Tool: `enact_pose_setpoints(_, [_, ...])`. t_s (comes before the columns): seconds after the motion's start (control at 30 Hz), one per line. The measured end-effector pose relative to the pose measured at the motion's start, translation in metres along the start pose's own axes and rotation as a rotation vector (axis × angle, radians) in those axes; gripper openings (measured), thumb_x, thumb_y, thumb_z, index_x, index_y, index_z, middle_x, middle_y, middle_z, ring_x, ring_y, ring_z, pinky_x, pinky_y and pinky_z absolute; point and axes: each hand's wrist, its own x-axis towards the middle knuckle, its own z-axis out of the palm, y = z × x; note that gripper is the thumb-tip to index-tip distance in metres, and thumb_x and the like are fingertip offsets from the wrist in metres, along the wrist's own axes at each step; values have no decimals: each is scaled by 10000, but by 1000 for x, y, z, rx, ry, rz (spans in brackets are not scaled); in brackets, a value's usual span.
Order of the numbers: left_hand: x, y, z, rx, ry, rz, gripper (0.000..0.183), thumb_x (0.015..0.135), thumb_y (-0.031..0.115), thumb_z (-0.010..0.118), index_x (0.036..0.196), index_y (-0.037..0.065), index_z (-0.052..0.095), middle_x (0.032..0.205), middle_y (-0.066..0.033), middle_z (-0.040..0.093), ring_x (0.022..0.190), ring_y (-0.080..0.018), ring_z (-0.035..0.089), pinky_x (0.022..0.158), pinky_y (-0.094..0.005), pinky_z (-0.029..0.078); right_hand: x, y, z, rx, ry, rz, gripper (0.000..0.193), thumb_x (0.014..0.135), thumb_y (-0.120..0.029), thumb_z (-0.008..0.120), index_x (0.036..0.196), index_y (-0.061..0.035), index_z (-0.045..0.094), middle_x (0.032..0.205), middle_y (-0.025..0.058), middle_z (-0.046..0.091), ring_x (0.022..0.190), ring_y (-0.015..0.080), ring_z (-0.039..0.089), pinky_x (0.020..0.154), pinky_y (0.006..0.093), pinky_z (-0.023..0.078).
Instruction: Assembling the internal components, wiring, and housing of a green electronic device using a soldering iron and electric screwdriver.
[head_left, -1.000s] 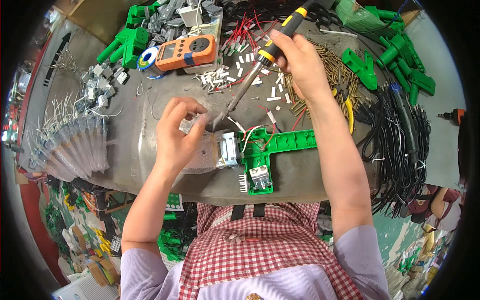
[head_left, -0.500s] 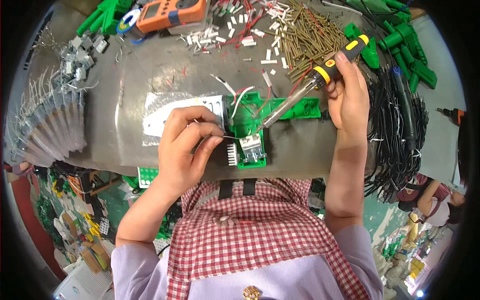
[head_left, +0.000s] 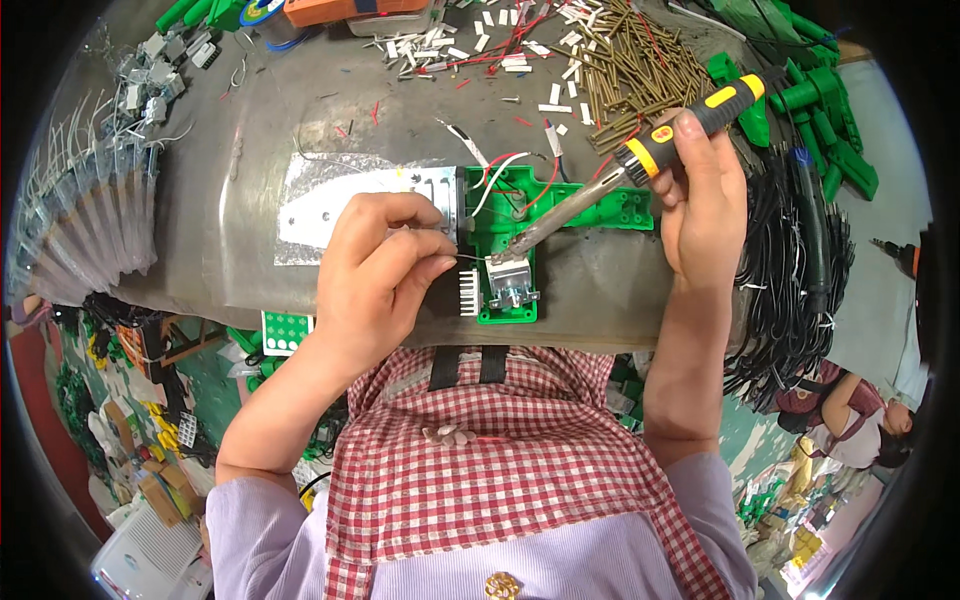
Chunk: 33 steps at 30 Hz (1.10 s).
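My right hand [head_left: 708,205] grips a soldering iron [head_left: 575,208] by its black and yellow handle. The iron slants down to the left, its tip at the top of a white and metal component [head_left: 511,283] seated in a green plastic housing [head_left: 590,213]. Pinched in the fingers of my left hand [head_left: 372,265] is a thin strand of solder wire [head_left: 470,257], its far end meeting the iron's tip; exact contact is too small to tell. Red, white and black wires [head_left: 497,170] rise from the housing. A white and silver metal plate [head_left: 320,215] lies left of it, partly behind my left hand.
Brass-coloured rods [head_left: 640,75] and small white sleeves [head_left: 435,45] are heaped at the back. Black cables [head_left: 785,270] lie bundled at right, below green plastic parts [head_left: 825,120]. Clear strips with wires [head_left: 100,220] fan out at left. An orange meter [head_left: 345,8] stands at the back.
The view has shifted a little. The iron lies at a flatter slant, its tip moved slightly left onto the component's top edge. Both hands keep their hold.
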Motion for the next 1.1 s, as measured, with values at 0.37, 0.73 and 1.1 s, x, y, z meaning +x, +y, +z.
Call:
enact_pose_setpoints(0.37, [2,-1,4,-1,33,24,181,670,2,717,826,44,637,946,-77,571,853,-235,552,738,-328,451,-4,-7,5,-85,28,-15,261,908,-290,617,913,-35,563,704,-8,587,550,19,447,487,165,329])
enact_pose_setpoints(0.73, [40,8,-22,-840,-129,-765,378,941,78,444,1291,-62,419,952,-129,646,502,-51,425,427,-163,323,-9,-5,3,-97,39,-20,236,903,-237,636,926,-17,554,716,14,603,549,37,480,485,172,344])
enact_pose_setpoints(1.1, [34,-14,-10,-1242,-337,-774,147,905,57,568,1028,-9,616,955,-97,651,547,-27,422,499,-164,365,-10,-1,2,-82,59,-50,246,904,-249,636,911,-18,554,723,21,615,559,41,486,498,176,357])
